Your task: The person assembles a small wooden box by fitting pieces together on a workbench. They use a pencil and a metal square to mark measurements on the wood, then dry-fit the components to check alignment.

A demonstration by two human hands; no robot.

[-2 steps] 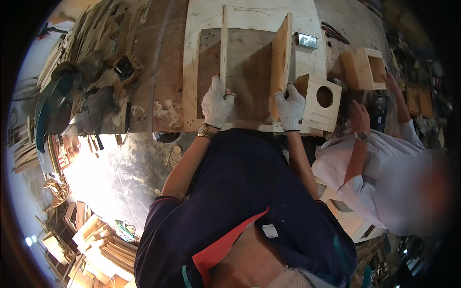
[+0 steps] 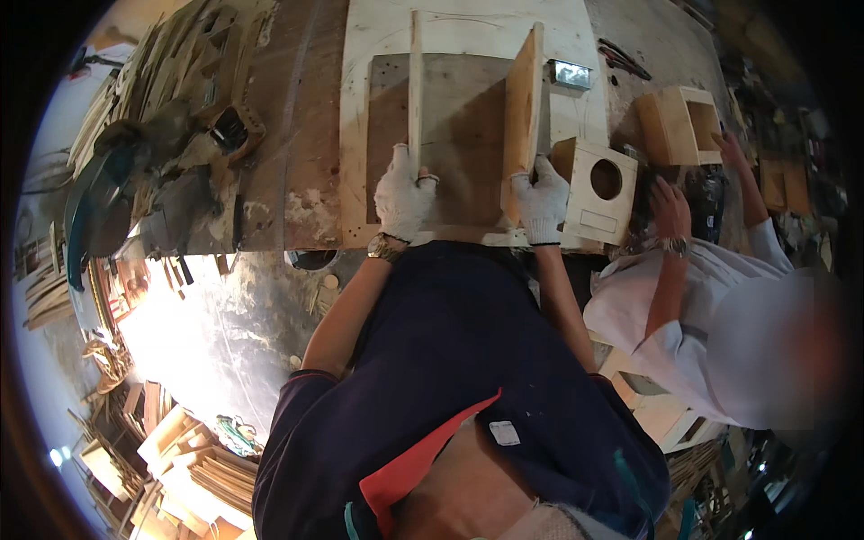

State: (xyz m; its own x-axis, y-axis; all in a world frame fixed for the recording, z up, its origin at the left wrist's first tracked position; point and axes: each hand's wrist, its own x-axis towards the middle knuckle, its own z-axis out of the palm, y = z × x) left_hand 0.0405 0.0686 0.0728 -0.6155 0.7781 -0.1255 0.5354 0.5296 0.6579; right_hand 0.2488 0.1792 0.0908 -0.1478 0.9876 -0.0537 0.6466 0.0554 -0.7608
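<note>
My left hand (image 2: 404, 195), in a white fingerless work glove, grips the near end of a narrow upright wooden board (image 2: 415, 85). My right hand (image 2: 543, 200), gloved the same way, is closed on the near end of a wider wooden panel (image 2: 524, 112) that stands on edge and leans a little. Both pieces rise from a pale wooden frame (image 2: 356, 162) lying on the workbench, with a brown surface (image 2: 463, 108) showing inside it. Just right of my right hand sits a small plywood box (image 2: 594, 193) with a round hole in its front.
A shiny metal box (image 2: 571, 75) lies beyond the panel, and pliers (image 2: 623, 59) lie farther right. A co-worker's hands (image 2: 670, 214) are near another open wooden box (image 2: 679, 126). At left stand a saw (image 2: 94, 193) and wood strips (image 2: 144, 63). Stacked boards (image 2: 211, 477) lie lower left.
The view has shifted very slightly. My hands keep their grip on both boards, and the co-worker's near hand has moved a little.
</note>
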